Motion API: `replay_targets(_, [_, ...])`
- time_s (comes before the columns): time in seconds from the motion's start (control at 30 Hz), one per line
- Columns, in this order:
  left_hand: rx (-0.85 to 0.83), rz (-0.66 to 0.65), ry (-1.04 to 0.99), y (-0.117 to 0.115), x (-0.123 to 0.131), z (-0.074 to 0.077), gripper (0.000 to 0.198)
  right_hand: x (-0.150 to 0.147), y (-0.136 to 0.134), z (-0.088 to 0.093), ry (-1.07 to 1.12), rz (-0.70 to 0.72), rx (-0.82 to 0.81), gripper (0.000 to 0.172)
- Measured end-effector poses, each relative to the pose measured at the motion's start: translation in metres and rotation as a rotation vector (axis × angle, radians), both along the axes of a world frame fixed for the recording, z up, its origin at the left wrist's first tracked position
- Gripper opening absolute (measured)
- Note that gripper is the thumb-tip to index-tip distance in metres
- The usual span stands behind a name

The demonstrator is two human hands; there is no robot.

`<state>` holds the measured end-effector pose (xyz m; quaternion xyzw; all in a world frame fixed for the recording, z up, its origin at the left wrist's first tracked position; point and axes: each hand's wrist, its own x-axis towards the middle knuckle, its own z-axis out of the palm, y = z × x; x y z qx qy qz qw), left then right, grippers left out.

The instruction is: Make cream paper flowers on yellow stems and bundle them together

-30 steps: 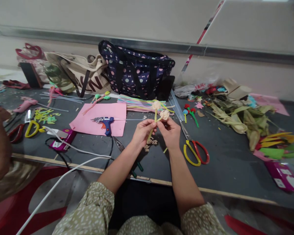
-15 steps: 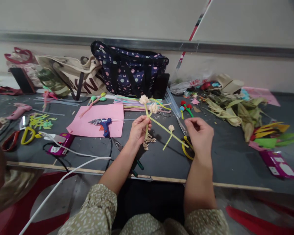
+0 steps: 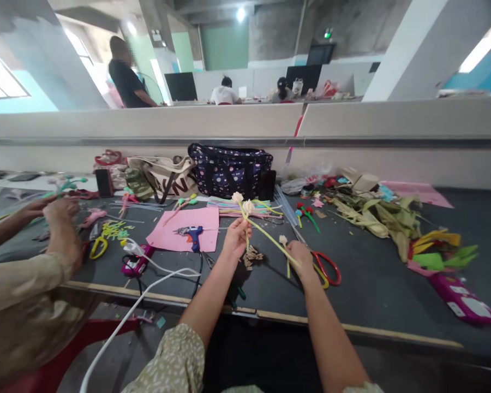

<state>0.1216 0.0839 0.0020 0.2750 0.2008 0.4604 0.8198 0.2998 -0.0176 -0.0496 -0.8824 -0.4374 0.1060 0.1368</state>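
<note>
My left hand (image 3: 236, 237) is closed around the crossed yellow-green stems of two cream flowers (image 3: 249, 207) that look made of pipe cleaner. One long stem (image 3: 272, 240) slants down to the right and ends by my right hand. My right hand (image 3: 300, 256) is low over the table, its fingertips pinched on a smaller cream flower (image 3: 283, 240) with a short stem. Just right of that hand lie scissors with red handles (image 3: 329, 268) and a yellow handle loop (image 3: 322, 279). Small tan scraps (image 3: 251, 256) are piled below my left hand.
A blue glue gun (image 3: 194, 237) rests on a pink sheet (image 3: 161, 232). Behind are pipe cleaners (image 3: 265, 210) and a dark patterned bag (image 3: 229, 172). Dried husks (image 3: 368, 218) lie right. A white cable (image 3: 139, 297) crosses the front edge. Another person's hands (image 3: 59, 213) work at left.
My right hand has come down from the air to the small flower on the table and pinched it, turning its stem. The view has tilted up, showing people beyond the partition.
</note>
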Motion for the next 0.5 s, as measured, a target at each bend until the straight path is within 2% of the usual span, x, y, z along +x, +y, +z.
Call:
replay_targets(0.1, [-0.037,-0.045,0.003,-0.020,-0.006,0.006,0.033,-0.001,-0.006,0.006,0.077,0.017,0.144,0.020])
replay_targets(0.17, [-0.042,-0.076,0.018,-0.037,-0.010,0.008,0.031,-0.005,-0.012,0.013,0.173,0.020,0.305,0.026])
replay_targets(0.3, [-0.015,-0.211,0.067,-0.071,-0.010,0.011,0.024,-0.018,-0.032,0.033,0.656,-0.035,0.880,0.032])
replay_targets(0.33, [-0.017,-0.236,0.076,-0.078,-0.009,0.012,0.023,-0.021,-0.037,0.039,0.728,-0.037,0.968,0.032])
replay_targets(0.5, [-0.018,-0.276,0.102,-0.102,0.005,0.013,0.024,-0.028,-0.051,0.063,0.760,0.032,1.073,0.022])
